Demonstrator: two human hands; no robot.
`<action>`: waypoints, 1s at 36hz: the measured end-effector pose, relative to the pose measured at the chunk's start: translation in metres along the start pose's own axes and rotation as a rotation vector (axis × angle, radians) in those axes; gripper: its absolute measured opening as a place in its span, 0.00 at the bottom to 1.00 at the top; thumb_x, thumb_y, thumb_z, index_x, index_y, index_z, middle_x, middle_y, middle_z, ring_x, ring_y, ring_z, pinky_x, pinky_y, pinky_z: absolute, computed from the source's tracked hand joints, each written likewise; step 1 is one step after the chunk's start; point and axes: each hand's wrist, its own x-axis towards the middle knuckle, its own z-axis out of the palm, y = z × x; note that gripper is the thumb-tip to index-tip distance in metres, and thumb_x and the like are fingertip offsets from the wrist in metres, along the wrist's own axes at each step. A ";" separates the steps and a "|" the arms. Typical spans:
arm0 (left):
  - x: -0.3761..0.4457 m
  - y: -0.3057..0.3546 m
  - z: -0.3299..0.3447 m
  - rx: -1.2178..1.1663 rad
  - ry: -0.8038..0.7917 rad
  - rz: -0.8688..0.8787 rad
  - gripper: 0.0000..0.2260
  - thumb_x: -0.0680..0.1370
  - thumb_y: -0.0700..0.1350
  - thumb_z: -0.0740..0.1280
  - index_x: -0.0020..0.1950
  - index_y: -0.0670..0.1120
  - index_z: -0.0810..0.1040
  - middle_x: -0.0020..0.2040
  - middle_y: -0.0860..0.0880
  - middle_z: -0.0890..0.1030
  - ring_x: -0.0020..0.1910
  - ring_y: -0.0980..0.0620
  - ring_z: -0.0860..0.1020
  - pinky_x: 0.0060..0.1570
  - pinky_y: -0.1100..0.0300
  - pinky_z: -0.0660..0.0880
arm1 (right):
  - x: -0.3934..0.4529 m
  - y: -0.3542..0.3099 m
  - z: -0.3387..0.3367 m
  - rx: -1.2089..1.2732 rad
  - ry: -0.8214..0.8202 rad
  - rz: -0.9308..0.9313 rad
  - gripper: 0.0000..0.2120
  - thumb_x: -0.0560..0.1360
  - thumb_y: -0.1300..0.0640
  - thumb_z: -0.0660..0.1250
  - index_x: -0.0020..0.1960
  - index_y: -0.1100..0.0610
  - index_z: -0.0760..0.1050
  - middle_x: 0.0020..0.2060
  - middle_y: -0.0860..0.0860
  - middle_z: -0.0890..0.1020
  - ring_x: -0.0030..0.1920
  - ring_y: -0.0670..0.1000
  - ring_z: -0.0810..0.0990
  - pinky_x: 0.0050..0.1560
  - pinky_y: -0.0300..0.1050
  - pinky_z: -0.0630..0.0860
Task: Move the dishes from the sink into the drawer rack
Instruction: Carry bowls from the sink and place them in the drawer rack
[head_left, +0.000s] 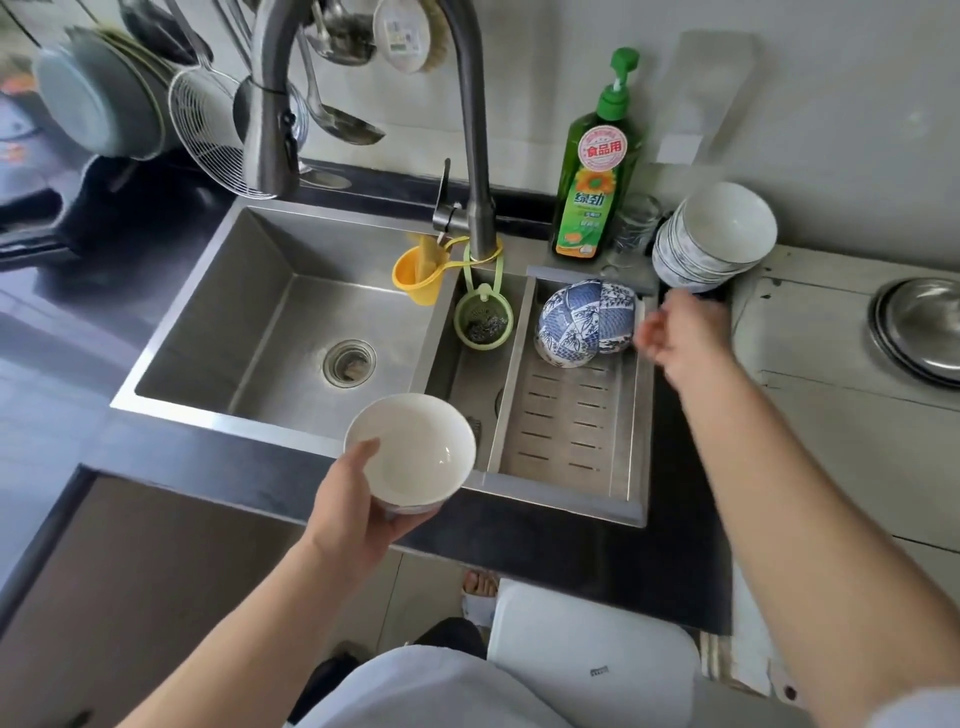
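Left hand (358, 499) grips one white bowl (410, 449), thumb hooked over the near rim, fingers curled underneath, mouth up, held over the front edge of the sink (280, 312). Right hand (680, 332) is out over the right edge of the tray (566, 415), blurred, fingers loosely spread, holding nothing, just beside the patterned bowls. The two hands are well apart.

In the tray, which sits in the sink's right side: two blue bowls (587, 322), upside down, leaning on each other at the far end. The slotted floor in front of them is bare metal.

On the surface behind the tray, one stack (711, 244) of white bowls, tilted, mouths facing us; several rims show, but I can't count them exactly. One clear glass (636, 223) stands between the stack and one green soap bottle (597, 176).

One tap (472, 130) arcs over the basin, one drain (349, 362) in its floor. Two small baskets hang at the tap's base: one yellow cup (418, 278), one green strainer (483, 322) with a dark scrubber inside.

Far right on the surface, one steel lid (919, 327). Back left on the wall, one wire skimmer (208, 135) and a cluster of ladles (337, 78), too tangled to count. No drawer rack is in view.
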 end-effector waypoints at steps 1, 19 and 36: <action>0.000 0.000 0.000 -0.009 0.006 0.000 0.20 0.78 0.48 0.68 0.70 0.51 0.73 0.68 0.38 0.75 0.63 0.31 0.77 0.52 0.35 0.79 | 0.019 -0.015 -0.003 0.042 0.068 -0.002 0.06 0.79 0.59 0.60 0.43 0.56 0.73 0.32 0.53 0.77 0.26 0.49 0.77 0.32 0.44 0.79; -0.005 0.004 -0.002 -0.024 0.021 0.024 0.20 0.79 0.47 0.67 0.72 0.52 0.71 0.68 0.40 0.74 0.63 0.32 0.76 0.56 0.32 0.78 | 0.136 -0.073 -0.012 -0.044 0.292 0.334 0.16 0.77 0.53 0.55 0.31 0.53 0.65 0.23 0.45 0.64 0.11 0.47 0.60 0.27 0.31 0.67; -0.024 0.018 -0.030 -0.156 0.040 0.088 0.18 0.81 0.50 0.65 0.71 0.51 0.72 0.67 0.41 0.77 0.61 0.34 0.79 0.53 0.36 0.80 | -0.106 0.039 0.021 0.346 -0.181 0.023 0.14 0.77 0.63 0.63 0.62 0.62 0.75 0.52 0.59 0.84 0.50 0.57 0.87 0.49 0.55 0.85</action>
